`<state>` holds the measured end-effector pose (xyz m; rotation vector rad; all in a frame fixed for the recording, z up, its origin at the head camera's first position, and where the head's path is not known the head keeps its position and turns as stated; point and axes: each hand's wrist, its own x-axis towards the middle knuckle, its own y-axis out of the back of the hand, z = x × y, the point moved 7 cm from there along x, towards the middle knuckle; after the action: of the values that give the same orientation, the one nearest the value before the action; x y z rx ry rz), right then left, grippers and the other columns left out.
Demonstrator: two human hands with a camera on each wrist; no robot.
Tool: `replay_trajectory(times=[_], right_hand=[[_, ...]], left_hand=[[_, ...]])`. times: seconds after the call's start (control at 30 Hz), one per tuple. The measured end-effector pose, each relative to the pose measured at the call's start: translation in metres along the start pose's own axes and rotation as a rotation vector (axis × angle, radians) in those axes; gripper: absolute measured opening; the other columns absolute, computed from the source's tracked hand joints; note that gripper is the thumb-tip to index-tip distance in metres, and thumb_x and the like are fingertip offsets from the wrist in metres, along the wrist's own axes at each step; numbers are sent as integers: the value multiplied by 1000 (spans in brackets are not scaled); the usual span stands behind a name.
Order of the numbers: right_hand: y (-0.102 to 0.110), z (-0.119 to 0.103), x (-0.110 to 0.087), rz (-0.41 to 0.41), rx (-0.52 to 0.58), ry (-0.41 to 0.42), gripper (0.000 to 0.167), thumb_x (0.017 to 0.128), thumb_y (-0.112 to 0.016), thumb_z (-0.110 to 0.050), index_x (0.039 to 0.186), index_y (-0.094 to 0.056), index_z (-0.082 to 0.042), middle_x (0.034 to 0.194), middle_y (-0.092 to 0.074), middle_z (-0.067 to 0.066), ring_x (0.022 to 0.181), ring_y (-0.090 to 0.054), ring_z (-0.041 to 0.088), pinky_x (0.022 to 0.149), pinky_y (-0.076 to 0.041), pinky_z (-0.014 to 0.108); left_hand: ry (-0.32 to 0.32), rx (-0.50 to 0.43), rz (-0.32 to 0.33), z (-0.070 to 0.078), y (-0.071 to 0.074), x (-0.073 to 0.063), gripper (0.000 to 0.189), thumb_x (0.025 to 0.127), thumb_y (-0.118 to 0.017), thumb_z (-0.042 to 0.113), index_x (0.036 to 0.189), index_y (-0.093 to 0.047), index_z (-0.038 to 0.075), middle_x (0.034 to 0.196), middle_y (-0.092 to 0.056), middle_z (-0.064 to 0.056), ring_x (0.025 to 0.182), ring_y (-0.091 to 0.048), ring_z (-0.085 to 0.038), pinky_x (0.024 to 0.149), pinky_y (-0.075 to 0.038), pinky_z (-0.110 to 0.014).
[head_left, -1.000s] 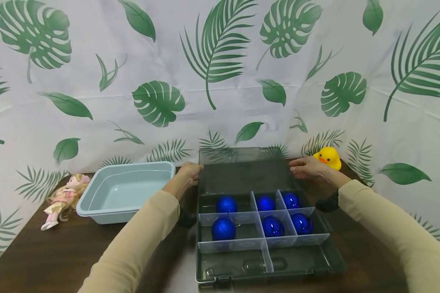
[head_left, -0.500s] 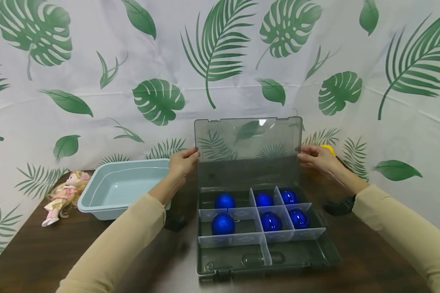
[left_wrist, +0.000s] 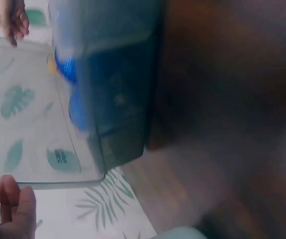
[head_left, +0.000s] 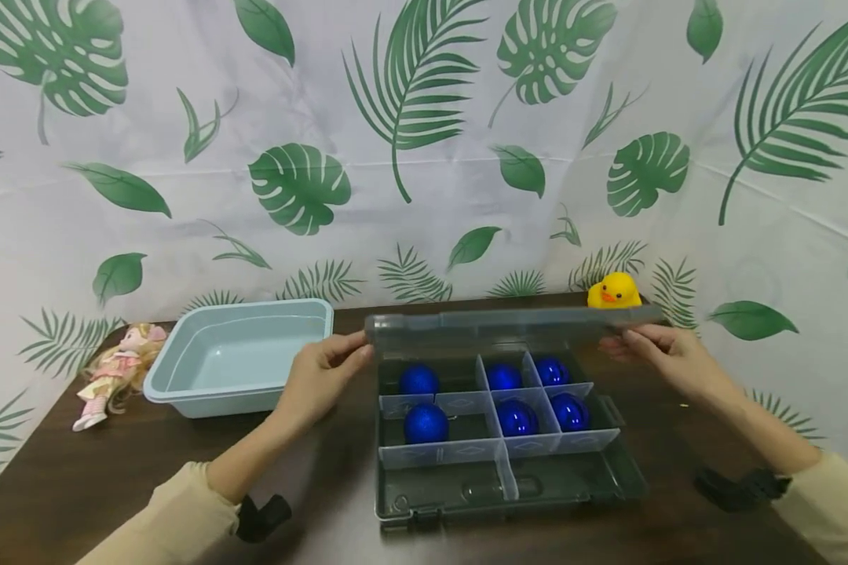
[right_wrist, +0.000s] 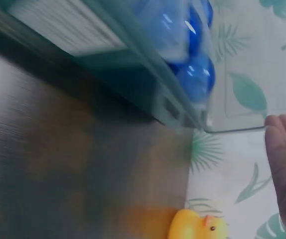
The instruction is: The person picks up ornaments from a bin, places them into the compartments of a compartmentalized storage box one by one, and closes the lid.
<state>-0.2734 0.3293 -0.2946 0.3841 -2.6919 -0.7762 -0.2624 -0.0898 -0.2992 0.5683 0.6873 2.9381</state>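
A dark see-through divided storage box (head_left: 452, 514) stands on the table with several blue ball ornaments (head_left: 426, 424) in its compartments. Its hinged lid (head_left: 509, 320) is tilted partway over, its free edge toward me. At the lid's left side, my left hand (head_left: 319, 380) pinches the edge between thumb and fingers; the left wrist view shows those fingertips (left_wrist: 11, 191) at the rim. My right hand (head_left: 674, 361) holds the opposite edge, some fingers partly behind the lid. Fairly straight fingers (right_wrist: 282, 149) meet the rim in the right wrist view. The front compartments hold no balls.
A light blue basin (head_left: 236, 400) stands left of the box, with a doll (head_left: 120, 369) beyond it. Behind the box's right side sits a yellow rubber duck (head_left: 613, 292). A leaf-print cloth (head_left: 410, 118) hangs behind the dark table (head_left: 311, 502).
The lid has swung up from lying back, through upright, and now tilts forward toward me. Both hands have come nearer along with its edges. The balls stay in their compartments.
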Motion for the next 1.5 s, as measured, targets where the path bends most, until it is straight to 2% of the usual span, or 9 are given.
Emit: replay_trajectory(times=[0.2,0.37,0.47,0.67,0.8,0.9,1.17,1.37,1.5], right_hand=[[-19,0,-47,-129,-63,-58,46,106,-19,-19,140,-39,5,135,-49,-17,117,-47,-10,89,-39,8],[-35,10,-55,-147,-174,-56,43,104,-31,-16,145,-33,-2,148,-36,15,122,-29,-21,91,-25,-1],[-43,24,-52,-153,-177,-113,47,103,-36,-21,147,-30,-5,148,-32,22,128,-30,-12,91,-25,-1],[-54,45,-32,-153,-221,-126,53,102,-40,-26,148,-26,-3,151,-27,21,134,-28,44,97,-24,3],[-58,47,-19,-135,-219,-85,54,101,-42,-24,146,-26,2,150,-26,24,133,-27,47,92,-19,-2],[-59,50,-11,-133,-219,-95,56,101,-42,-25,146,-24,4,150,-26,24,134,-27,45,106,-26,12],[-58,48,-4,-112,-227,-77,56,100,-45,-23,145,-26,4,149,-27,26,134,-29,46,105,-27,44],[-61,45,-4,-52,-253,-32,54,100,-47,-21,143,-30,6,146,-32,28,130,-32,48,97,-22,1],[-63,40,-8,21,-296,10,51,99,-49,-18,140,-36,8,143,-35,30,130,-34,46,98,-21,-1]], left_hand=[[23,80,-151,6,-12,-48,35,96,-54,19,128,-58,3,116,-66,-13,92,-67,-19,72,-53,-27],[173,53,-267,-2,-28,-69,59,95,-52,40,140,-42,3,136,-51,-15,113,-59,-26,90,-50,-42],[192,61,-292,-10,-37,-69,69,92,-57,41,144,-33,1,142,-43,-17,118,-55,-31,94,-47,-44],[170,132,-280,-25,-44,-56,79,90,-62,38,146,-25,-2,149,-30,-18,125,-48,-34,99,-43,-45],[185,155,-267,-34,-47,-47,81,89,-63,38,147,-21,-1,150,-28,-19,126,-47,-37,98,-43,-46],[193,156,-261,-38,-48,-43,82,90,-62,38,148,-19,-1,150,-26,-19,126,-45,-38,99,-43,-46],[204,170,-219,-41,-50,-39,84,89,-63,38,148,-18,-2,151,-25,-20,130,-40,-37,101,-40,-49],[233,146,-163,-46,-58,-42,92,85,-68,40,147,-15,-5,152,-21,-21,136,-31,-35,106,-34,-50],[250,113,-124,-48,-62,-44,94,84,-69,39,147,-15,-5,152,-20,-22,138,-26,-35,108,-30,-50]])
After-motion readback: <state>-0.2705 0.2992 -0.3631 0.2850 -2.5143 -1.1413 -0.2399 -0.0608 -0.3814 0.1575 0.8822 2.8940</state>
